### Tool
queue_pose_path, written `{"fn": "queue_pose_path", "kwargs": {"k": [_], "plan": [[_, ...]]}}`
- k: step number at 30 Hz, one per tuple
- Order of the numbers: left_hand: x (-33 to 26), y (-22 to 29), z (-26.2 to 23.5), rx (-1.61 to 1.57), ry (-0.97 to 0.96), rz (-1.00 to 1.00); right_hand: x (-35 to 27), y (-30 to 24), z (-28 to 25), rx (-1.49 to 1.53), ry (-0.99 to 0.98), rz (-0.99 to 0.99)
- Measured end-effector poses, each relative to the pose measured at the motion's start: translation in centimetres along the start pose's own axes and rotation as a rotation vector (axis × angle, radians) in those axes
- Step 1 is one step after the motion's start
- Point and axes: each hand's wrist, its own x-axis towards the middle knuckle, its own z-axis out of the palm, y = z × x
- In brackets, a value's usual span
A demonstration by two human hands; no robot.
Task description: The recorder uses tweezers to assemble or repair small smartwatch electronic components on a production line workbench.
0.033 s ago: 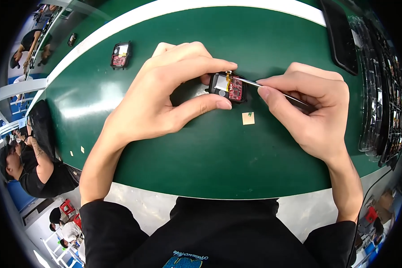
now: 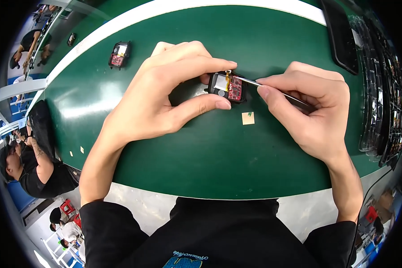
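Two hands meet over one small device. The left hand (image 2: 161, 96) is curled nearly closed, pinching the small black module (image 2: 225, 87) between thumb below and forefinger above, gripping only its dark outer edges. The right hand (image 2: 310, 105) is closed in a pen-like grip on thin metal tweezers (image 2: 272, 88), whose tip touches the upper edge of the module near a yellowish strip.

The module sits just above the green mat (image 2: 210, 156), its open face showing a red circuit board and a silvery rectangular part. It looks light and rigid but delicate: the exposed board and the thin strip would likely not bear pressure, so the frame edges seem the safe place to hold, and the smooth casing may slip if pinched loosely.

Just below and right of the module lies a small tan square (image 2: 248, 118). Far to the module's upper left rests a second module (image 2: 119, 54). To its right, at the mat's edge, stand dark trays (image 2: 379, 89).
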Motion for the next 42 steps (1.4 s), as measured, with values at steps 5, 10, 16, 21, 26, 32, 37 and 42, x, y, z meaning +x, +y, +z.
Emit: {"fn": "queue_pose_path", "kwargs": {"k": [5,10,16,21,26,32,37,42], "plan": [[0.09,-0.15,0.05,0.012,0.002,0.008,0.10,0.36,0.47,0.000,0.025,-0.009],[0.01,-0.38,0.04,-0.014,0.013,0.011,0.30,0.24,0.68,-0.046,0.012,-0.024],[0.23,0.49,-0.30,-0.041,0.002,-0.113,0.12,0.34,0.50,-0.014,0.028,-0.024],[0.18,0.60,-0.10,-0.115,0.036,-0.168,0.01,0.20,0.43,-0.037,0.027,-0.034],[0.24,0.32,-0.20,-0.097,0.018,-0.133,0.01,0.09,0.62,-0.035,0.034,-0.021],[0.25,0.25,-0.11,-0.105,0.040,-0.089,0.01,0.06,0.49,-0.093,0.033,-0.062],[0.33,0.32,-0.16,-0.087,0.025,-0.095,-0.02,0.59,0.70,-0.156,0.060,-0.166],[0.39,0.27,-0.22,-0.082,0.022,-0.085,-0.05,0.75,0.93,-0.256,0.082,-0.242]]}}
